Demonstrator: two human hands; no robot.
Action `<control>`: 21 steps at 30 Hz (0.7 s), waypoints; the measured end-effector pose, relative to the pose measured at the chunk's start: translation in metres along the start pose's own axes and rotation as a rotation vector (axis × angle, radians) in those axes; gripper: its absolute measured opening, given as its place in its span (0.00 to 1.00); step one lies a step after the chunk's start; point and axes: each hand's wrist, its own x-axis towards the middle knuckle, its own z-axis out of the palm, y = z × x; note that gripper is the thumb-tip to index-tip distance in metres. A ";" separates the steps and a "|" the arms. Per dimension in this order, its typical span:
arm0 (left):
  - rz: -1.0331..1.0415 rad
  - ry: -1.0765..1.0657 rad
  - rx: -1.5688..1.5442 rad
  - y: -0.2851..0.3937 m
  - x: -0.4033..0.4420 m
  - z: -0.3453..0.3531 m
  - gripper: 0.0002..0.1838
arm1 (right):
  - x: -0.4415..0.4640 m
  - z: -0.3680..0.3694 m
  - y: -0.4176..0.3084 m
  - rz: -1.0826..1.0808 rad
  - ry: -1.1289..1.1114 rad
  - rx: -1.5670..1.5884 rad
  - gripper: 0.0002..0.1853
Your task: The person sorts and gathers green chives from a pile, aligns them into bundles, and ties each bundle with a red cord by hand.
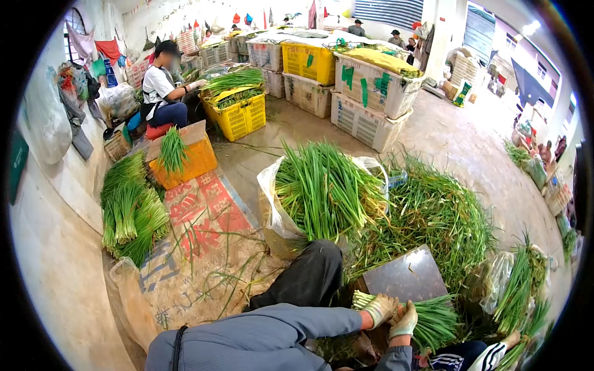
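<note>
Both my hands wear pale work gloves and meet over a bundle of green stalks [433, 318] at the lower right. My left hand [380, 309] is closed round the bundle near its pale stem ends. Beside it, my right hand [403, 323] has its fingers pressed against the same bundle; part of its grip is hidden. The leafy ends point right. Just behind the hands stands a dark, flat-topped board [405, 276]. A white sack [270, 204] full of long green stalks [325, 191] is ahead of my knee.
A loose heap of leaves [433, 216] lies beyond the board. Bundles [127, 210] lie at left near an orange box [185, 162]. A seated person [164, 86] works by a yellow crate [238, 117]. Stacked crates [371, 105] stand behind. Another person's striped sleeve [489, 357] is close at right.
</note>
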 end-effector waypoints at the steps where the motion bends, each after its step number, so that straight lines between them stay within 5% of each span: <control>1: -0.008 -0.102 -0.126 -0.007 0.004 -0.006 0.34 | -0.008 0.008 -0.005 -0.020 -0.009 -0.013 0.15; 4: -0.072 -0.253 -0.294 -0.032 0.023 -0.031 0.37 | -0.003 -0.005 -0.001 -0.037 -0.062 0.056 0.13; 6: -0.158 -0.509 -0.567 -0.055 0.036 -0.044 0.43 | 0.008 -0.032 0.018 -0.449 -0.061 -0.495 0.14; 11: -0.250 -0.289 -0.661 -0.065 0.026 -0.040 0.40 | -0.031 -0.015 0.017 -0.399 -0.049 -0.479 0.19; 14: -0.270 -0.303 -0.753 -0.072 0.028 -0.027 0.29 | -0.050 -0.023 -0.012 -0.693 -0.098 -0.981 0.17; 16: -0.260 -0.311 -0.768 -0.080 0.021 -0.029 0.29 | -0.050 -0.039 -0.012 -0.372 -0.046 -0.640 0.18; 18: -0.172 -0.345 -0.948 -0.084 0.004 -0.044 0.32 | -0.052 -0.049 -0.008 -0.236 -0.041 -0.714 0.22; 19: -0.181 -0.195 -0.965 -0.081 -0.001 -0.041 0.30 | -0.060 -0.046 -0.007 -0.136 -0.039 -0.730 0.25; 21: -0.147 -0.348 -1.365 -0.079 0.004 -0.029 0.47 | -0.076 -0.035 -0.005 -0.014 -0.044 -0.736 0.28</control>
